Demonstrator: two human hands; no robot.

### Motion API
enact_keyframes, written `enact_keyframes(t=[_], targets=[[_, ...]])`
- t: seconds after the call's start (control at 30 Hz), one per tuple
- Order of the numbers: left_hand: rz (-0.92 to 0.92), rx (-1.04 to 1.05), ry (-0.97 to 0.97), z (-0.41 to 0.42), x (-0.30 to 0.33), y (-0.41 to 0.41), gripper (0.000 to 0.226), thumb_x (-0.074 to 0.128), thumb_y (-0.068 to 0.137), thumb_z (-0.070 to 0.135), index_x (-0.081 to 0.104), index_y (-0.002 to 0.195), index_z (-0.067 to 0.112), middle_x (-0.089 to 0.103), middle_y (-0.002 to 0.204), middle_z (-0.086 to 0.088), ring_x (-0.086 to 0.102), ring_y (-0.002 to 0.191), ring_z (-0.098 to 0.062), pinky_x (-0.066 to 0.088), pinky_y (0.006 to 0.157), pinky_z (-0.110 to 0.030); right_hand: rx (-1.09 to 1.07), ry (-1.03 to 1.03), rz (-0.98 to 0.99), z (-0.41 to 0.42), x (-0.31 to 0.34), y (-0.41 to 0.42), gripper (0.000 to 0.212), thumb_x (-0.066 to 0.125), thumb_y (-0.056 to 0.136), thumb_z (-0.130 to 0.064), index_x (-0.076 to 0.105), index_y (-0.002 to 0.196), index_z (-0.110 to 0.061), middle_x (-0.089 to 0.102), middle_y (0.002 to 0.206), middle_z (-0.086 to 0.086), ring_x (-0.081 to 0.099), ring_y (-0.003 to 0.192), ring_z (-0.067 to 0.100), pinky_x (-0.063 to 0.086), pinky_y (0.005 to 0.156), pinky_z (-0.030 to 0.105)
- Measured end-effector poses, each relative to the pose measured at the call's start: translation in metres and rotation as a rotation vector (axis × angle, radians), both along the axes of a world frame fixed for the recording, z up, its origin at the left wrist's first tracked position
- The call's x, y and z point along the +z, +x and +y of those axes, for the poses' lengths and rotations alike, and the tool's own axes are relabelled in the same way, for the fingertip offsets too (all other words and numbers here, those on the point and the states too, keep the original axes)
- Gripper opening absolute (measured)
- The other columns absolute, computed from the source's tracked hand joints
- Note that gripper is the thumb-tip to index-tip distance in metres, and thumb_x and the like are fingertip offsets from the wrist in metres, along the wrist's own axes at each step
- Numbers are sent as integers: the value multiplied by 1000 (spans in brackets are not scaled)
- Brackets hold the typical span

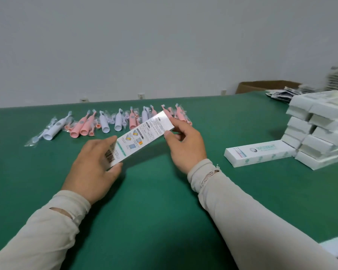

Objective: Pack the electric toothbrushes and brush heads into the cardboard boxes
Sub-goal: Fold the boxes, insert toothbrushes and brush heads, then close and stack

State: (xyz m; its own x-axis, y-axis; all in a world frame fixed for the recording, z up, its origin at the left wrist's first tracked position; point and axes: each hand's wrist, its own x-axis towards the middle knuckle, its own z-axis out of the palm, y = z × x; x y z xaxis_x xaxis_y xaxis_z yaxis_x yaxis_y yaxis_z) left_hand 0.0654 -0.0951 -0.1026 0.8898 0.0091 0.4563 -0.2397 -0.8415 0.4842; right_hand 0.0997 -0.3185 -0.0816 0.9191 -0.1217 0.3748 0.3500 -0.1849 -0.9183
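A long white printed cardboard box point(142, 136) is held slanted above the green table, barcode end low at the left. My left hand point(95, 164) grips its near end, my right hand point(185, 143) pinches its far end. Behind it, a row of pink and white electric toothbrushes point(117, 122) lies in clear bags along with brush heads point(34, 139). One closed box point(260, 153) rests flat to the right.
A tall stack of white boxes point(320, 129) fills the right side of the green table point(154, 211). Behind it lie dark leaflets point(283, 93) and a brown carton point(265, 85). A grey wall backs the table.
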Motion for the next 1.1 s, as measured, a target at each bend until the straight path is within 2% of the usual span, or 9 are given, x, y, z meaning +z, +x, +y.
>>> enact_keyframes(t=[0.1, 0.2, 0.3, 0.43, 0.53, 0.7, 0.77, 0.83, 1.1], targets=[[17, 2, -61, 0, 3, -3, 63, 82, 78, 22, 58, 136, 20, 58, 128, -5, 46, 116, -13, 33, 101, -26, -105, 30, 52, -7, 3, -5, 38, 61, 94, -13, 61, 127, -31, 66, 109, -19, 54, 56, 0, 48, 57, 14], [22, -7, -231, -2, 16, -10, 56, 84, 75, 30, 62, 127, 25, 64, 119, 7, 58, 111, -14, 47, 97, -36, -276, -222, 113, -21, 6, -12, 20, 59, 90, -23, 64, 106, -35, 67, 107, -14, 63, 85, 12, 53, 84, 30], [4, -114, -302, -23, 51, -15, 52, 80, 67, 49, 65, 115, 34, 64, 103, 31, 64, 99, -2, 46, 90, -26, -251, -651, 159, -35, 5, -25, 22, 53, 91, -30, 70, 105, -29, 70, 106, -9, 61, 99, 20, 52, 86, 33], [17, -292, -223, -81, 100, -7, 33, 84, 69, 45, 67, 96, 37, 69, 90, 27, 61, 84, 16, 43, 73, -6, -144, -896, 210, -44, 14, -46, 25, 51, 92, -31, 71, 107, -25, 71, 107, -3, 61, 103, 26, 52, 85, 34], [22, -345, -90, -122, 120, 11, 32, 85, 72, 38, 66, 97, 31, 66, 90, 22, 58, 76, 18, 37, 60, 2, -198, -833, 145, -63, 17, -75, 22, 50, 87, -32, 70, 94, -25, 71, 91, -6, 64, 90, 24, 53, 78, 33], [137, -376, -47, -179, 95, 44, 35, 84, 73, 40, 66, 100, 25, 68, 95, 10, 63, 84, -8, 46, 74, -22, -522, -306, -9, -114, 11, -117, 15, 50, 78, -36, 63, 85, -32, 62, 66, -16, 54, 59, 9, 51, 61, 29], [171, -396, -24, -199, 74, 51, 36, 83, 73, 44, 64, 98, 27, 65, 91, 13, 59, 79, -4, 42, 66, -19, -575, -170, -6, -127, 8, -116, 13, 54, 79, -34, 63, 88, -36, 61, 63, -18, 52, 55, 8, 51, 60, 29], [191, -426, -3, -222, 56, 56, 34, 83, 73, 44, 62, 95, 27, 62, 88, 15, 55, 76, 2, 37, 61, -15, -595, -116, -4, -139, 6, -112, 12, 56, 78, -34, 65, 86, -33, 59, 59, -18, 49, 52, 6, 50, 59, 29], [225, -526, -12, -276, 30, 69, 34, 82, 73, 41, 59, 94, 29, 66, 95, 10, 63, 90, -14, 48, 79, -27, -601, -107, 40, -160, -2, -93, 9, 58, 80, -31, 66, 82, -32, 56, 54, -17, 49, 52, 5, 49, 58, 28]])
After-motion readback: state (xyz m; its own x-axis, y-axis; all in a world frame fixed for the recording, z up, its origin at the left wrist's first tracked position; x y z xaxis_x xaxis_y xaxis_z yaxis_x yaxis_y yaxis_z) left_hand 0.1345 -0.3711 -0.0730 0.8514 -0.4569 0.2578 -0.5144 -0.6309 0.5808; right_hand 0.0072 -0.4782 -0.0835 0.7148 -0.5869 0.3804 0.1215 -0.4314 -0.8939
